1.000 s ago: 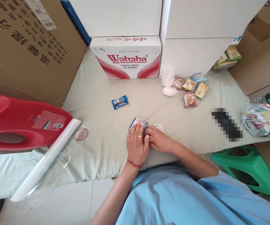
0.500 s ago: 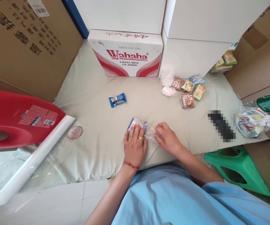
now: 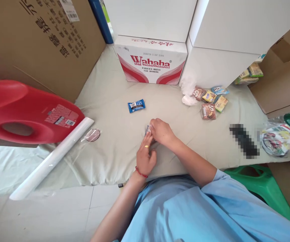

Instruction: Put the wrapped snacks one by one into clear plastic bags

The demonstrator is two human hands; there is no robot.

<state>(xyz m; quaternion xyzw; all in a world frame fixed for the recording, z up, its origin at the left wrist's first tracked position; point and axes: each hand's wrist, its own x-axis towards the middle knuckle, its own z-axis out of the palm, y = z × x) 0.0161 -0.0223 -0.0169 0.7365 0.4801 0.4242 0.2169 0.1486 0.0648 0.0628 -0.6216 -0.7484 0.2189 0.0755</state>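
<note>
A small blue packet [image 3: 147, 129] in crinkled clear plastic lies on the cloth in front of me, mostly covered by my hands. My left hand [image 3: 146, 157] holds it down with the fingers straight and close together, the thumb standing apart. Over its top right side bends my right hand [image 3: 162, 132], fingers closed on the clear plastic at the packet; its fingertips are partly hidden. Just beyond the hands lies another blue snack packet [image 3: 136, 106], touched by neither hand.
Snack packets [image 3: 208, 112] and white plastic [image 3: 188, 88] sit at the back right by white boxes. Behind stands a Wahaha carton [image 3: 153, 64]. On the left are a red jug [image 3: 34, 114], a white roll [image 3: 52, 159] and a wrapped round item [image 3: 93, 135]. A green stool [image 3: 268, 188] stands right.
My right hand has moved left and over, from pulling the plastic out at the side to the packet's top. The left hand has turned onto its edge. The view has shifted.
</note>
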